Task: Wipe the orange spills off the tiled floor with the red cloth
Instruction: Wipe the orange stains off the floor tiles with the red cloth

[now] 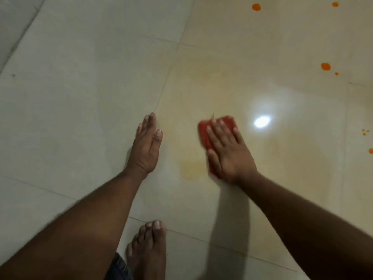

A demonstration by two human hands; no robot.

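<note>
I see my right hand [227, 150] lying flat on the cloth [216, 136], fingers straight and spread, pressing it against the floor [80, 77]. The cloth is folded into a rough rectangle; its far edge and left edge show past my fingertips, while the palm covers its near end. It looks a little blurred. It sits on the large tile right of centre, well inside that tile's grout lines.

My left hand [145, 146] is open too, fingers straight and close together, near the floor just left of the long grout line [161, 98] that runs away from me. I cannot tell whether it touches the tile. It holds nothing and is well apart from the cloth.

Between the two hands, nearer the cloth, lies a pale yellow smear [190, 170] on the tile. A fainter yellowish haze spreads beyond and to the right of the cloth.

The spots [325, 66] of orange are all far out to the right and ahead: two near the top edge, one large drop with a small one beside it at upper right, and a few specks at the right border. Bare tile lies between the cloth and these. A bright glare [262, 121] sits just right of the cloth.

My bare foot [148, 249] stands at the bottom, beside the left forearm, near a crosswise grout line.
</note>
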